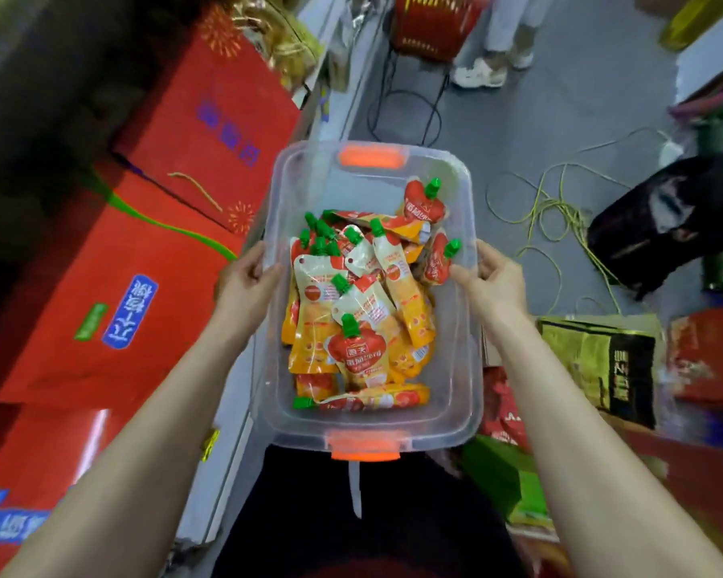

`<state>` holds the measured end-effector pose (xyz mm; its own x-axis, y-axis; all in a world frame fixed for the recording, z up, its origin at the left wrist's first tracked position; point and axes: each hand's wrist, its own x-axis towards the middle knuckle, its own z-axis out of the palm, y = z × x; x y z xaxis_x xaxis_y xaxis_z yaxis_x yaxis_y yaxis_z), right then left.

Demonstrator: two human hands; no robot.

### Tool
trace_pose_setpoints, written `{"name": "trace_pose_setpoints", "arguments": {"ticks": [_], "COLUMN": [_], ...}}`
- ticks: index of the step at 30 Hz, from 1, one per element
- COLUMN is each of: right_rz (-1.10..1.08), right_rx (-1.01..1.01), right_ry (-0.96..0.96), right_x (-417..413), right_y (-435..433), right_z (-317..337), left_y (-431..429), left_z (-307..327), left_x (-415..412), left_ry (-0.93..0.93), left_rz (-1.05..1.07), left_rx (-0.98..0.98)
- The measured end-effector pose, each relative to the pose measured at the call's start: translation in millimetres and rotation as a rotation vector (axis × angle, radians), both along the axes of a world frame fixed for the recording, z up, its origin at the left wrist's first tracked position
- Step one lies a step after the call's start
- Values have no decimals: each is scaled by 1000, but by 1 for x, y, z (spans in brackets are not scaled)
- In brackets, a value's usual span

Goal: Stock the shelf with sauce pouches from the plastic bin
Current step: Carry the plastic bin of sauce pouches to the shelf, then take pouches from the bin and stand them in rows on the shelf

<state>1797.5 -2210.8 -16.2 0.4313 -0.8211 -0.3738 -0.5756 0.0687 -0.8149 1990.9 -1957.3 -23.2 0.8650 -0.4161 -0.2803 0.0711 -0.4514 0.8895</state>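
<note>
1 plastic bin (460, 369), 2 orange latches (371, 157); about 12 green-capped sauce pouches (351, 352) inside. Left hand (247, 277), right hand (491, 279): fingers clamped on opposite rims.

The clear rectangular plastic bin (465, 352) is smooth and glossy. Inside it lie red-and-yellow sauce pouches (395, 285) of shiny film. Left of it stand large red boxes (113, 264), probably coated cardboard.
</note>
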Motion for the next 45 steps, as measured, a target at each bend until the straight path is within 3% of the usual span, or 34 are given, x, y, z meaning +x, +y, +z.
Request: {"name": "trace_pose_setpoints", "arguments": {"ticks": [9,20,28,30,32,33,35,38,40,45], "right_rz": [212,376,480,559,626,668,756,853,883,867], "right_rx": [-54,21,46,-218,-523,-570,-468,-245,-215,-248], "right_ry": [150,314,450,524,375,288,280,520,554,580], "right_x": [146,245,257,264,277,285,303,321,325,330], "right_y": [-151,-227,-231,-222,-207,-200,-188,-181,-179,-178], "right_z": [-61,-158,-163,-147,-133,-130,-132,-153,-166,-181], "left_y": [-138,-235,-235,-237,-242,-245,-249,-250,-251,-260], "left_z": [-66,-140,-156,-148,-136,-130,-125,-142,-154,-171], "left_x": [139,247,244,229,204,190,163,137,130,135], "left_ry": [19,6,-92,-214,-325,-327,-266,-54,35,-21], "left_rz": [-5,-117,-117,-55,49,88,52,-136,-182,-143], "left_rx": [116,407,479,544,526,489,441,476,534,582]}}
